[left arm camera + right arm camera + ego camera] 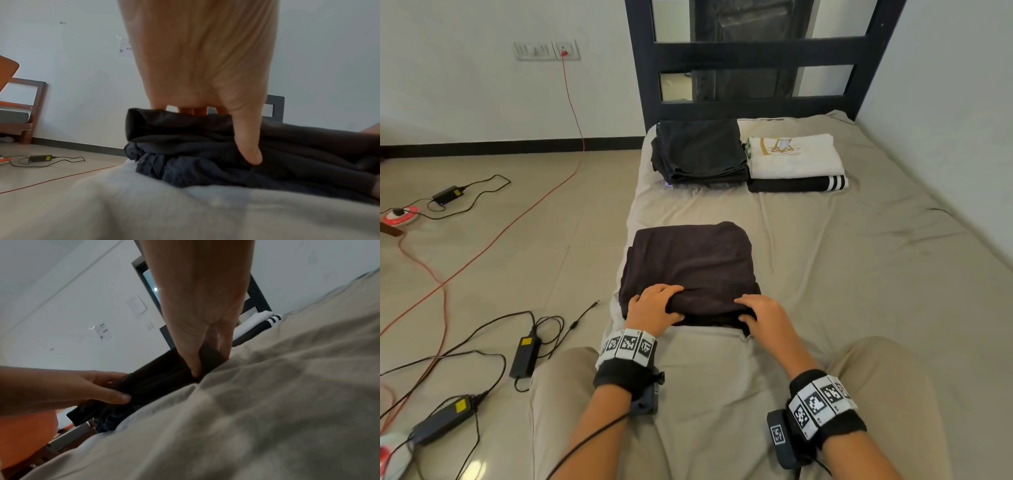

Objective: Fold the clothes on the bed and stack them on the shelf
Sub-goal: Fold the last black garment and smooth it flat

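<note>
At the lower middle of the head view, the left hand [654, 306] and right hand [761, 313] each pinch the near edge of the folded dark garment [690, 267] on the bed [859, 246], so an uneven lift could let its loose inner layers slip out and unfold.
</note>
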`<action>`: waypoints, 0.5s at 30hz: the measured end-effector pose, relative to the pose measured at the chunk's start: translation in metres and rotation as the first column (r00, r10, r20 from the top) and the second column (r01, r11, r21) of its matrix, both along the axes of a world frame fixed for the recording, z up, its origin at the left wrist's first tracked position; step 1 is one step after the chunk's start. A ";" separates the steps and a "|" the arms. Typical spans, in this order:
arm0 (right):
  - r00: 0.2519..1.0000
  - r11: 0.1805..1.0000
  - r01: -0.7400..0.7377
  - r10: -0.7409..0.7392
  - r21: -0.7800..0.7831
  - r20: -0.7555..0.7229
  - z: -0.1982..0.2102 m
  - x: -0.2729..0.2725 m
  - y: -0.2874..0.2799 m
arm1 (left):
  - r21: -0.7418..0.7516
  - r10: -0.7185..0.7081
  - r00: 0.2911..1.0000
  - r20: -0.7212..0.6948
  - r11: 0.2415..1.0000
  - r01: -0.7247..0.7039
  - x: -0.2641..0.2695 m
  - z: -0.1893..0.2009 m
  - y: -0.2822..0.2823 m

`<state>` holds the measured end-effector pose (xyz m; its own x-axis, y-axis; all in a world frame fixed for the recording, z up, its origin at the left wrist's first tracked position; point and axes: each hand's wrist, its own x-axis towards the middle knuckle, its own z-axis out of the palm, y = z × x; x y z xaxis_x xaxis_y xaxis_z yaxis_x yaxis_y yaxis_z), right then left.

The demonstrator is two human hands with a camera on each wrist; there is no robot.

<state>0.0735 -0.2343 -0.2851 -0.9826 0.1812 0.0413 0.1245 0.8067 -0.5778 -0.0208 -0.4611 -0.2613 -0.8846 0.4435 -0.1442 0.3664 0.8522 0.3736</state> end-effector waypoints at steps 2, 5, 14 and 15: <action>0.997 0.999 0.040 -0.038 0.033 -0.064 -0.003 0.001 -0.006 | 0.012 0.003 1.000 -0.018 1.000 -0.003 0.003 -0.003 -0.001; 0.993 0.991 0.097 -0.091 0.086 -0.075 -0.006 0.002 -0.010 | 0.023 0.026 0.998 -0.055 0.999 -0.025 0.005 -0.008 0.000; 0.987 0.956 0.140 -0.114 0.258 -0.113 -0.003 -0.006 -0.024 | 0.040 0.213 0.965 -0.150 0.977 -0.209 0.005 -0.004 -0.010; 0.991 0.949 0.122 -0.099 0.292 -0.093 -0.006 -0.005 -0.025 | 0.033 0.220 0.965 -0.141 0.975 -0.218 0.005 -0.006 -0.011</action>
<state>0.0685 -0.2596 -0.2906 -0.9489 0.2572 0.1831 0.1881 0.9263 -0.3264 -0.0157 -0.4721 -0.2671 -0.9713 0.2379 -0.0033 0.2221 0.9114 0.3463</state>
